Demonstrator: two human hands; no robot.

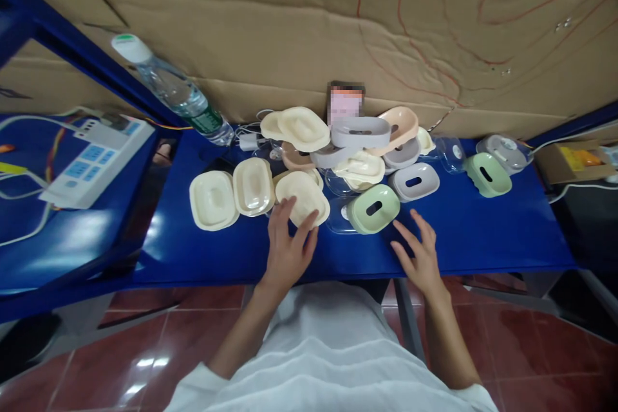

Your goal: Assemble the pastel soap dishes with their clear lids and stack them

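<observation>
My left hand [291,241] lies with spread fingers on a cream oval plastic piece [300,196], its fingertips touching the top. Close to the right side of a green oval dish with a slot [374,208] is my right hand [419,251], fingers apart and holding nothing. Whether its fingertips touch the dish I cannot tell. A grey slotted dish [416,181] sits just behind that hand. Left of my left hand are a cream dish [253,187] and another cream piece [213,200]. Behind them, cream, grey and peach pieces [398,127] are piled up.
A water bottle [178,93] leans at the back left, near a white charger [249,141]. A phone-like object [346,102] stands against the cardboard [270,32]. Farther right are another green dish [488,175] and clear plastic covers [450,154]. A power strip [99,158] lies at left.
</observation>
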